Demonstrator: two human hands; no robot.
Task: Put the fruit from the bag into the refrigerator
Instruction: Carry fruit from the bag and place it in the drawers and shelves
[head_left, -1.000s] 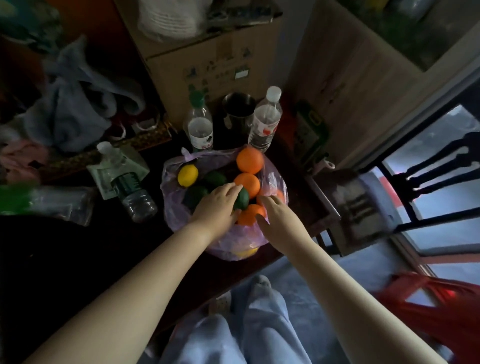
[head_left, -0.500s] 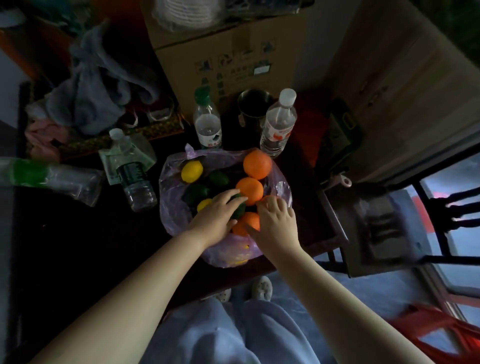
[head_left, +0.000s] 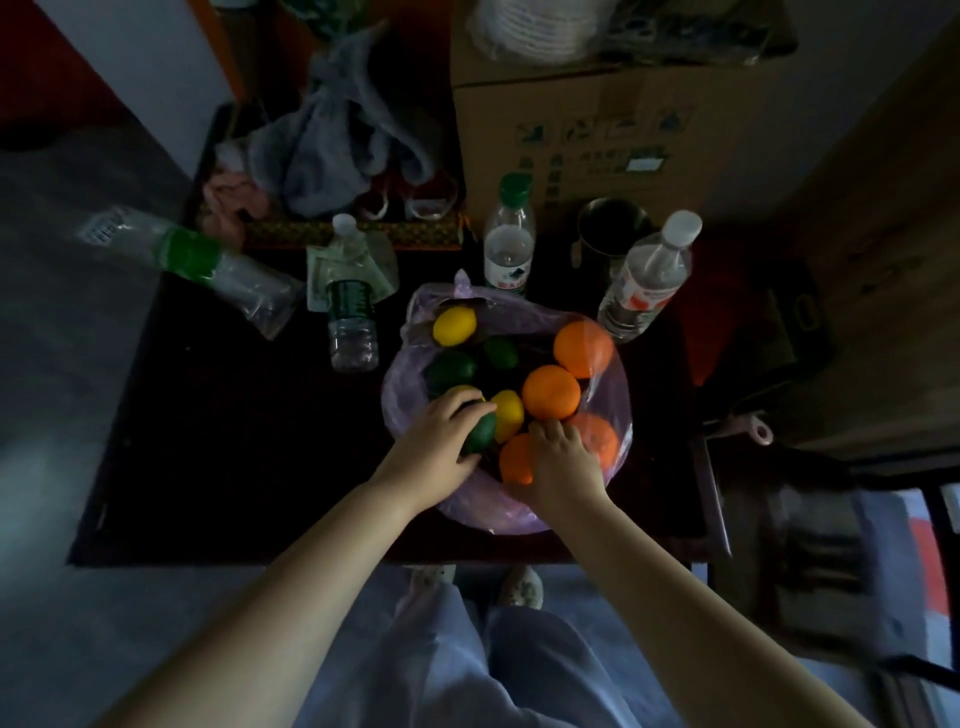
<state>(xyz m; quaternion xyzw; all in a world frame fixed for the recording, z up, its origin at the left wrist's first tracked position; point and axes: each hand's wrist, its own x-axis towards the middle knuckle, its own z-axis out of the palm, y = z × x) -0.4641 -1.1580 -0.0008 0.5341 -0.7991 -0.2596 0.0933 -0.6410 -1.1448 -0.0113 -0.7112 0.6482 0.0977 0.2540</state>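
Dark table (head_left: 234, 441), dim light. Purple bag (head_left: 498, 512) lies open on it, holding oranges (head_left: 550, 392), lemons (head_left: 454, 326), limes (head_left: 451, 370) (mixed together). My left hand (head_left: 436, 447) grips a lime (head_left: 480, 434); my right hand (head_left: 563, 462) curls fingers over the nearest orange (head_left: 517, 460).

Person seen from above, dim indoor light. Left arm (head_left: 291, 597) at 7 o'clock and right arm (head_left: 685, 603) at 5 o'clock, both bare up to frame edge. Left hand (head_left: 436, 447) and right hand (head_left: 563, 462) bare too. At 6 o'clock: loose pale blue-lilac trousers (head_left: 519, 670), soft folds over both legs. Just above them, rounded toes of two pale slippers (head_left: 522, 584), faint speckled pattern.
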